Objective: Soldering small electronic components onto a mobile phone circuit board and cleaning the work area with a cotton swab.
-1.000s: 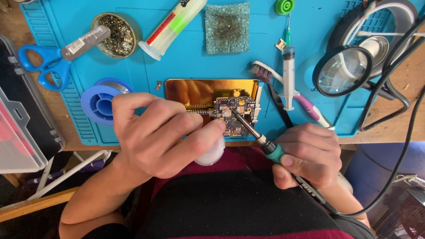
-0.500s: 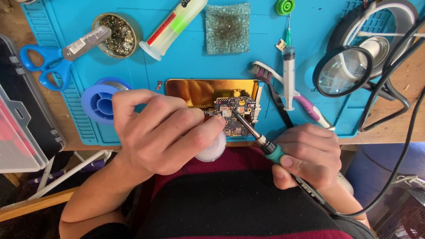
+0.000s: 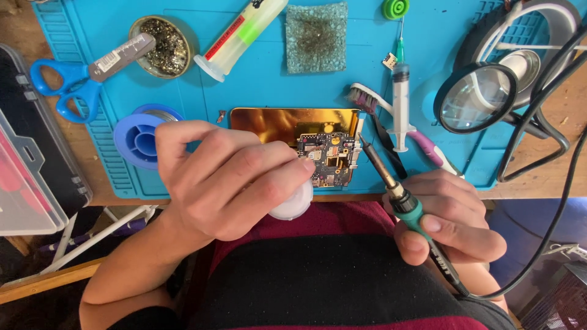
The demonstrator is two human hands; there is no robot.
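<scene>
Left hand (image 3: 229, 180): grip closed, fingertips touching the circuit board's left edge; what they pinch cannot be told.
Right hand (image 3: 449, 214): grip closed around the soldering iron (image 3: 391, 183), its tip just beside the board's right edge.
Circuit board (image 3: 330, 160): on a gold plate (image 3: 275, 119), near the blue mat's (image 3: 440, 24) front edge on the counter.
White round container (image 3: 296, 205): under the left fingers.
Solder spool (image 3: 137, 137): left of the plate.

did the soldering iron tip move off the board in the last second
Yes. The soldering iron tip has shifted right, from over the circuit board to its right edge.
</scene>
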